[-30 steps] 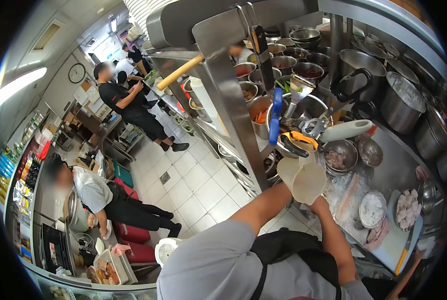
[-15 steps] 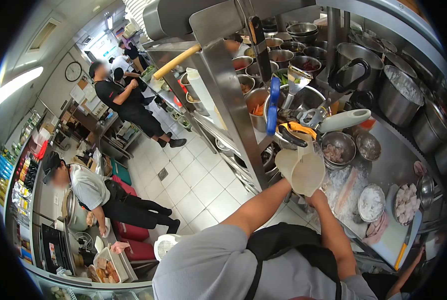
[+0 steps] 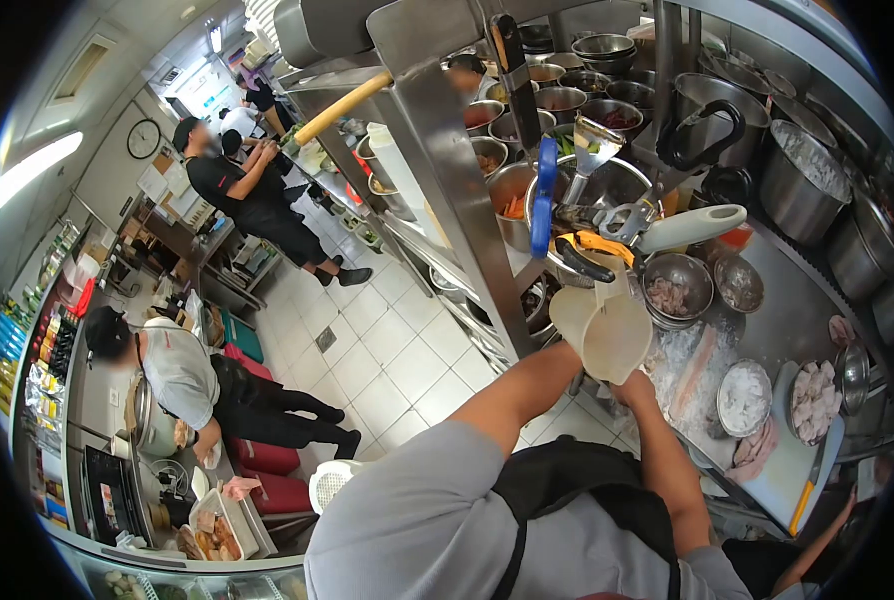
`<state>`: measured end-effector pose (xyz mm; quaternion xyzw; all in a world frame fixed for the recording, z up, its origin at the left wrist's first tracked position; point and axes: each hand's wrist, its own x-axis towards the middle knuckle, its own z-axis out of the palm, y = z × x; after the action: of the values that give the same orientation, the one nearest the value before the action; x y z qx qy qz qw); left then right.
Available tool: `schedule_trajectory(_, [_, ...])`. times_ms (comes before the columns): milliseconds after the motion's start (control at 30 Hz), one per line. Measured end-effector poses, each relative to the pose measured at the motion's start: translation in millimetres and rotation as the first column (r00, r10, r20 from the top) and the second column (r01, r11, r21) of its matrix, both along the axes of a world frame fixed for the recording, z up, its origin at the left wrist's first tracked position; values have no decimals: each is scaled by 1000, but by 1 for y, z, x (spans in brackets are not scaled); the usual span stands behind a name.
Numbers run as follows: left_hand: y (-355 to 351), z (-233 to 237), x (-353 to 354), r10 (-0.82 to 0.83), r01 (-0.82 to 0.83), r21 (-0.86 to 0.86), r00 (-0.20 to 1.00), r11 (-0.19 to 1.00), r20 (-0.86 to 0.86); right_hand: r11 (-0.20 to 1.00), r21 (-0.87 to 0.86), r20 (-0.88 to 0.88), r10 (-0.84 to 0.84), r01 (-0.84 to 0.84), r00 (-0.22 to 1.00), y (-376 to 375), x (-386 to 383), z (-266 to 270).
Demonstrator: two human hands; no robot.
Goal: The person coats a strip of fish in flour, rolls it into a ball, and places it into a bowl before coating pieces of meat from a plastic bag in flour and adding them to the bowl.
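Observation:
A translucent beige plastic jug [image 3: 617, 345] hangs below the rack's tools and covers most of both my hands. My left hand [image 3: 573, 362] reaches behind its left side; only the wrist shows and its fingers are hidden. My right hand [image 3: 635, 388] comes in at the jug's lower right, its fingers hidden too. What either hand holds, if anything, cannot be seen. Right of the right hand lies a long pale fillet [image 3: 694, 370] on white flour-like powder [image 3: 675, 352]. Nearby are a bowl of white powder [image 3: 744, 398] and a bowl of pale chunks [image 3: 813, 402].
Scissors with orange handles [image 3: 603, 246], a peeler [image 3: 595, 150] and a blue-handled tool [image 3: 544, 200] hang over metal ingredient pans [image 3: 560, 108]. A knife [image 3: 803, 505] lies at the counter's right edge. One person [image 3: 182, 370] bends over the left counter; others stand farther back.
The view has shifted slightly. My arms stay nearly in place behind the jug. The person on the left has shifted a little, and a person farther back has raised their hands.

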<state>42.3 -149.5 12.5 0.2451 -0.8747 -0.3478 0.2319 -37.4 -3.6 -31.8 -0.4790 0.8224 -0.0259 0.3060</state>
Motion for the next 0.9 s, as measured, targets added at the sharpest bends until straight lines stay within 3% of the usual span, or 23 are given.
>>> schedule_trajectory(467, [-1, 0, -12, -17, 17, 15, 1000, 1000, -7, 998, -54, -11, 34, -34, 999, 1, -6, -28])
schedule_trajectory(900, [11, -5, -8, -21, 21, 13, 1000, 1000, -2, 1000, -5, 2, 13, -13, 1000, 4, 3, 4])
